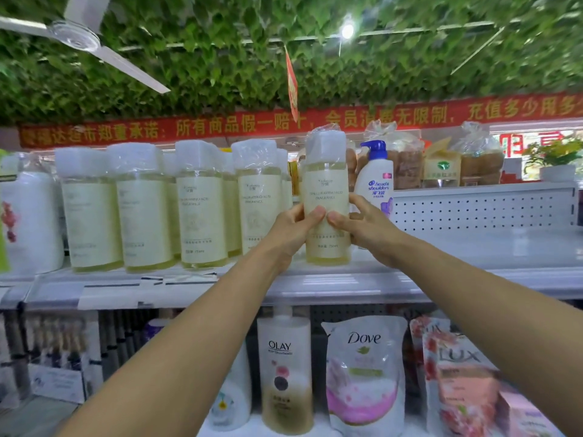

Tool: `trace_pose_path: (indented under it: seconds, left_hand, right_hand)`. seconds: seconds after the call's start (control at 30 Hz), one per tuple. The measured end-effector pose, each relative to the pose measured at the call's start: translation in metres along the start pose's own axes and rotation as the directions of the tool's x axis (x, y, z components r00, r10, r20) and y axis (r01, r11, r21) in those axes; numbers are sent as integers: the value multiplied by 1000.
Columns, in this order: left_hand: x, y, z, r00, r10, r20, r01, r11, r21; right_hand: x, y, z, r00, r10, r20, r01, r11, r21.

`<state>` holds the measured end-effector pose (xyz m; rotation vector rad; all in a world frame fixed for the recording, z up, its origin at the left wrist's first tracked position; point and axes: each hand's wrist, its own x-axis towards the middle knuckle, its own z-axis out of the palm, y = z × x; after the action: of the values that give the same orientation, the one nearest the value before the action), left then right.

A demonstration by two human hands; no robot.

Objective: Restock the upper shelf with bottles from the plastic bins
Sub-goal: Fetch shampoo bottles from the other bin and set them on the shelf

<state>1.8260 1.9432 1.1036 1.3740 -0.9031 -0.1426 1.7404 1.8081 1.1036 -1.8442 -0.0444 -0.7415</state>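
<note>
We note both hands on one pale-yellow bottle (327,197), upright, base on the upper shelf (441,279) near its front edge. Left hand (291,230) grips the bottle's left side, thumb across the label front; right hand (366,227) grips the right side, thumb also on the front, thumb tips nearly meeting. Bottle cap is wrapped in clear plastic.

To its left, along the shelf front edge: a row of matching bottles (202,206), upright, approx. two deep, packed close. Just behind-right of the held bottle: a Head & Shoulders pump bottle (375,181), upright; contact between them cannot be told. Shelf's right part toward the right end is bare white surface w/ perforated back panel (482,209).

Lower shelf: Olay bottle (284,370), Dove pouch (364,373), Lux pouch (460,383), all upright.
</note>
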Motion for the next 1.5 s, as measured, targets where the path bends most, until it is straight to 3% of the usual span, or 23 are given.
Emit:
trace_pose_path:
  seconds: [0.1, 0.2, 0.47, 0.8, 1.13, 1.33, 1.5]
  left_hand:
    - [0, -2, 0, 1000, 2, 0, -2, 999, 33]
    - [-3, -4, 1, 1000, 11, 3, -11, 983, 182]
    - [5, -3, 10, 997, -42, -57, 59, 943, 327]
    - [49, -25, 18, 975, -155, -162, 189, 956, 224]
    - [63, -34, 22, 962, -200, -184, 222, 969, 107]
    - [63, -35, 22, 965, -176, -195, 203, 971, 130]
    - [54, -28, 21, 971, -141, -193, 179, 963, 201]
  right_hand:
    - [1, -6, -6, 994, 82, 76, -79, 996, -38]
    - [-1, -10, -13, 980, 153, 125, -130, 977, -170]
    - [9, -5, -9, 980, 188, 62, -169, 958, -234]
    - [39, 8, 1, 969, 247, 12, -237, 942, -238]
    - [53, 18, 6, 969, 243, -36, -244, 935, -256]
    - [50, 14, 10, 970, 238, -58, -244, 927, -284]
    - [37, 8, 13, 974, 190, -124, -225, 866, -446]
